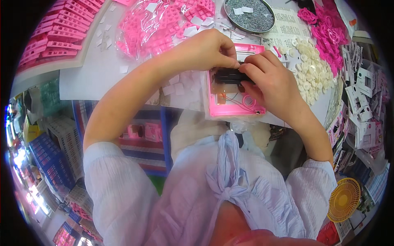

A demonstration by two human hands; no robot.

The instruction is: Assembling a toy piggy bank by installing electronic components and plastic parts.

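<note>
A pink plastic casing [236, 105] lies open on the white table near its front edge, with thin wires and a round pink part inside it. Both hands meet above it. My left hand [205, 51] pinches the left end of a small black part [230, 76]. My right hand [273, 84] grips the right end of that black part and covers part of the casing. The black part sits across the casing's upper half.
A clear bag of pink frames [160, 24] lies at the back left, next to stacked pink parts [53, 35]. A round metal dish of small screws [249, 14] stands behind the hands. White rings [314, 69] and pink rings [326, 30] are heaped at the right. Small white squares [178, 88] lie beside the casing.
</note>
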